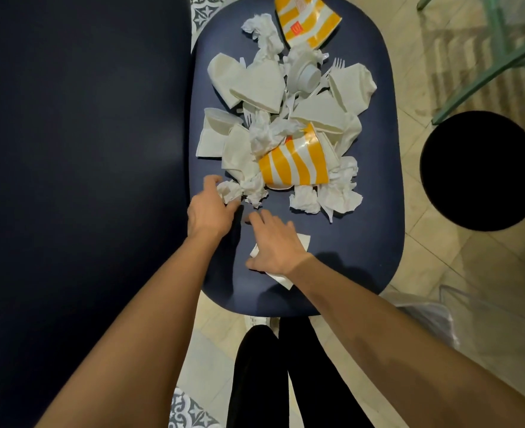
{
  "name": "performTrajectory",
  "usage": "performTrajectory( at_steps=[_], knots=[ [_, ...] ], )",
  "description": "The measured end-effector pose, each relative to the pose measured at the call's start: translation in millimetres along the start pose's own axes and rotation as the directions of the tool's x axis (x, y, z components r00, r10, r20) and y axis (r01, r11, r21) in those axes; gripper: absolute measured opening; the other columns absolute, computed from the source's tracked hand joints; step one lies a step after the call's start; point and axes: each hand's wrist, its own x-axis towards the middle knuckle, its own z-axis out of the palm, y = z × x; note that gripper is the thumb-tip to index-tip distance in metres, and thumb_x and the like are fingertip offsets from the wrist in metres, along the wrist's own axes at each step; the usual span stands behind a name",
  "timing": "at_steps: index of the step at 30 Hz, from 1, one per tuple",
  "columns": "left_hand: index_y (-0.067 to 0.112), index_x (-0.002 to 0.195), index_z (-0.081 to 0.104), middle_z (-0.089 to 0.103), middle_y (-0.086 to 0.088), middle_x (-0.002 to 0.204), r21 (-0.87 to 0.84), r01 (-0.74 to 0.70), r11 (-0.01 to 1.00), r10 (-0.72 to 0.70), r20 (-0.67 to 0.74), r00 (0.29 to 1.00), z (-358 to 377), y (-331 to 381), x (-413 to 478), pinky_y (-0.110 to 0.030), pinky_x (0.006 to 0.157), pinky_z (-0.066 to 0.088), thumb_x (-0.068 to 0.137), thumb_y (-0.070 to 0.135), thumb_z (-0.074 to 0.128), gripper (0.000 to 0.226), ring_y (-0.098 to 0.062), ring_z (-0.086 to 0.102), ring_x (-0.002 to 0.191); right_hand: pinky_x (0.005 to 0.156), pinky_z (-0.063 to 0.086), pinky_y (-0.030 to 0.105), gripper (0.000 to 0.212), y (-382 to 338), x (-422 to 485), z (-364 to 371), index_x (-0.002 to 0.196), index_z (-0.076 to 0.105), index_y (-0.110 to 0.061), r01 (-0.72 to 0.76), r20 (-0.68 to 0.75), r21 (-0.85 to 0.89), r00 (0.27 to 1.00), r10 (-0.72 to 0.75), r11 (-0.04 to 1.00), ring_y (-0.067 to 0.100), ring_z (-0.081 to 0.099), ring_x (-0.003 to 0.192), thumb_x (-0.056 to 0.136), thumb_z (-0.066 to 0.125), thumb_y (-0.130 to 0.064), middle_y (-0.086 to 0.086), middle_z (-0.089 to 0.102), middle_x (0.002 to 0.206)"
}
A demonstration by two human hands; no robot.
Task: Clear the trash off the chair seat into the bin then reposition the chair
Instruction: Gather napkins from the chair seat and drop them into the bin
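My left hand curls round a crumpled napkin at the near edge of the trash pile on the chair seat; my right hand lies spread flat on a loose napkin. Clearing looks barely begun; next, lift both to the bin at right

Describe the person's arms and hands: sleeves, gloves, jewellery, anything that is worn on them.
The left arm and right arm are bare as far as the frame's edge; no sleeve shows. The left hand and right hand wear no gloves. No watch, bracelet or ring is visible on the wrists or on the fingers that show.
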Motion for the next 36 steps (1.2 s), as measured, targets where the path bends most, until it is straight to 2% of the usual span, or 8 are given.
performTrajectory(
  at_steps=[4, 8, 13, 16, 21, 27, 30, 36],
  knots=[
    [0.019, 0.132, 0.04, 0.059, -0.015, 0.116, 0.101, -0.026, 0.995, 0.02, 0.057, 0.998, 8.4, -3.4, 0.6, -0.031, 0.071, 0.038, 0.093, 0.034, 0.055, 0.045, -0.03, 0.055, 0.105, 0.087, 0.045, 0.039, 0.066, 5.8, -3.1, -3.8, 0.127, 0.039, -0.02, -0.022, 0.033, 0.077, 0.999, 0.02, 0.997, 0.028, 0.054, 0.109, 0.071, 0.072, -0.034, 0.004, 0.049, 0.123],
    [0.015, 0.123, 0.044, 0.06, -0.016, 0.107, 0.183, -0.041, 0.982, 0.031, 0.054, 0.998, 11.9, -9.6, -4.2, -0.033, 0.064, 0.039, 0.094, 0.037, 0.052, 0.038, -0.029, 0.055, 0.091, 0.082, 0.043, 0.031, 0.06, 10.7, -5.8, -12.4, 0.126, 0.044, -0.023, -0.08, 0.026, 0.17, 0.997, 0.077, 0.982, 0.024, 0.058, 0.105, 0.073, 0.07, -0.032, -0.002, 0.054, 0.121],
    [0.011, 0.102, 0.042, 0.058, -0.013, 0.094, 0.171, -0.055, 0.984, 0.048, 0.045, 0.998, 10.1, -16.1, -12.6, -0.034, 0.06, 0.038, 0.09, 0.036, 0.052, 0.029, -0.026, 0.049, 0.076, 0.086, 0.044, 0.03, 0.064, 8.4, -4.5, -27.7, 0.131, 0.043, -0.024, -0.093, -0.17, 0.316, 0.974, 0.152, 0.944, 0.019, 0.057, 0.109, 0.073, 0.07, -0.03, -0.004, 0.056, 0.122],
    [0.012, 0.096, 0.04, 0.055, -0.01, 0.092, 0.083, 0.001, 0.997, -0.003, 0.017, 1.0, 6.7, -16.5, -17.4, -0.033, 0.062, 0.039, 0.089, 0.038, 0.05, 0.029, -0.027, 0.051, 0.078, 0.084, 0.049, 0.038, 0.075, 3.1, 10.6, -32.5, 0.139, 0.035, -0.023, -0.086, -0.304, 0.246, 0.939, 0.161, 0.966, 0.026, 0.058, 0.105, 0.073, 0.07, -0.033, 0.005, 0.048, 0.127],
    [0.006, 0.106, 0.046, 0.049, -0.012, 0.108, 0.001, 0.033, 0.999, -0.033, 0.001, 0.999, 2.6, -20.5, -19.9, -0.036, 0.071, 0.041, 0.091, 0.038, 0.048, 0.035, -0.028, 0.051, 0.088, 0.077, 0.047, 0.039, 0.082, -4.1, 28.6, -29.5, 0.145, 0.022, -0.028, -0.238, -0.19, 0.024, 0.953, 0.238, 0.971, 0.031, 0.06, 0.099, 0.078, 0.069, -0.032, 0.011, 0.037, 0.134],
    [0.01, 0.091, 0.041, 0.055, -0.009, 0.09, -0.136, 0.05, 0.989, -0.051, -0.004, 0.999, 1.1, -20.4, -20.5, -0.032, 0.063, 0.04, 0.09, 0.035, 0.05, 0.026, -0.023, 0.051, 0.076, 0.07, 0.036, 0.034, 0.06, -5.9, 35.0, -15.2, 0.128, 0.041, -0.021, -0.267, -0.142, 0.0, 0.954, 0.264, 0.964, 0.031, 0.059, 0.099, 0.076, 0.07, -0.024, 0.007, 0.037, 0.131],
    [0.011, 0.094, 0.039, 0.055, -0.009, 0.089, -0.174, 0.061, 0.983, -0.062, 0.001, 0.998, 2.7, -18.2, -21.1, -0.031, 0.062, 0.041, 0.09, 0.035, 0.05, 0.026, -0.023, 0.052, 0.076, 0.069, 0.036, 0.033, 0.063, -4.8, 32.7, -10.0, 0.131, 0.039, -0.017, -0.253, -0.134, -0.009, 0.959, 0.25, 0.967, 0.03, 0.058, 0.101, 0.077, 0.069, -0.026, 0.008, 0.039, 0.131],
    [0.012, 0.099, 0.036, 0.054, -0.01, 0.092, -0.198, 0.028, 0.98, -0.025, 0.018, 1.0, 5.6, -10.7, -24.1, -0.034, 0.065, 0.043, 0.093, 0.03, 0.048, 0.022, -0.025, 0.053, 0.08, 0.064, 0.035, 0.03, 0.044, -1.5, 13.1, -8.7, 0.115, 0.046, -0.017, -0.209, -0.123, 0.032, 0.97, 0.211, 0.977, 0.028, 0.06, 0.093, 0.078, 0.066, -0.029, 0.005, 0.051, 0.113]
  ],
)
